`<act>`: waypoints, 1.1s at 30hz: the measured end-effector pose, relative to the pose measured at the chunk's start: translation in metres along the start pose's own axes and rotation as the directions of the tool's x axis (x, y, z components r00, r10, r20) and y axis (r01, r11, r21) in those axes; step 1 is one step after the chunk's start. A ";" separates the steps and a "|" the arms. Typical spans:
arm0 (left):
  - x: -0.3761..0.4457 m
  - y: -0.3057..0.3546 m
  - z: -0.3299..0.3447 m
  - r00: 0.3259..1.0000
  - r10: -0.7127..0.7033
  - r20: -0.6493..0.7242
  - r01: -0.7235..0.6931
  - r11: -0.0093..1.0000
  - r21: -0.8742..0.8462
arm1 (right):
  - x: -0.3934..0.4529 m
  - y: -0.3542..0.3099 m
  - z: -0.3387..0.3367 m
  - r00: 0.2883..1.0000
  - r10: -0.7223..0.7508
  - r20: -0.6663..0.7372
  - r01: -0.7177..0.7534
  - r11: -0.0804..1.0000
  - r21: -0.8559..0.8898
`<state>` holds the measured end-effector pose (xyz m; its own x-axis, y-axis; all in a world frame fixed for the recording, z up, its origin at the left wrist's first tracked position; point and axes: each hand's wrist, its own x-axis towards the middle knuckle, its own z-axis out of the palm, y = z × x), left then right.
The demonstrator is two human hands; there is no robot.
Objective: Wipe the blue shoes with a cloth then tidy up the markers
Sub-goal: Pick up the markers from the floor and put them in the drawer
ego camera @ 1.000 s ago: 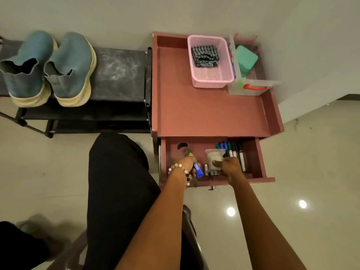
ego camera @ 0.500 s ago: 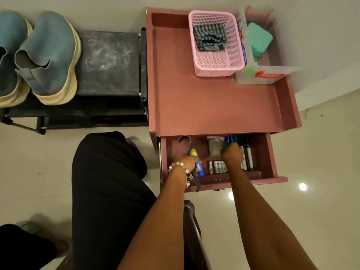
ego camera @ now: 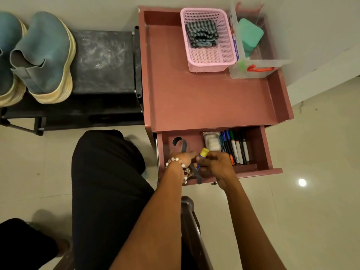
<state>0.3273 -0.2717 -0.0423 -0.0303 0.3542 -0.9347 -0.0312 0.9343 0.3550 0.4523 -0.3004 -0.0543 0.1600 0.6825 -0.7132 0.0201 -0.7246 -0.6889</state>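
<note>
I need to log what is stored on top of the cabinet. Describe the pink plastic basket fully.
The pink plastic basket is rectangular, with perforated mesh walls and floor and a solid rolled rim. It stands upright at the back of the reddish-brown cabinet top, close beside the clear plastic container on its right; whether they touch is unclear. Inside, towards the back, lies a folded grey-and-dark striped cloth; the front part of the floor is bare. No hand touches it.

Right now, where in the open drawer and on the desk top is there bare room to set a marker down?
Desk top: a wide bare patch in front of the pink basket and clear bin. Drawer: a bare strip between the markers and the right wall. Crowded: the drawer's front left, where both hands meet, and its middle, with the white packet.
</note>
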 end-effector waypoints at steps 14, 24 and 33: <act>0.028 0.000 -0.007 0.971 0.155 -0.182 -0.111 0.967 0.229 | 0.089 0.031 0.010 0.990 -0.117 -0.077 -0.024 0.403 -0.915; 0.030 0.000 -0.003 0.936 0.228 -0.270 -0.164 0.957 0.238 | 0.076 0.034 0.010 0.976 -0.028 -0.217 -0.075 0.889 -0.451; 0.027 -0.002 -0.003 0.947 0.240 -0.213 -0.230 0.970 0.073 | -0.006 0.005 0.001 0.985 0.064 0.162 -0.034 0.983 -0.181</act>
<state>0.3234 -0.2641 -0.0678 -0.2491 0.5515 -0.7961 0.0495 0.8282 0.5582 0.4507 -0.3082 -0.0533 -0.0016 0.6410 -0.7675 0.1929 -0.7529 -0.6292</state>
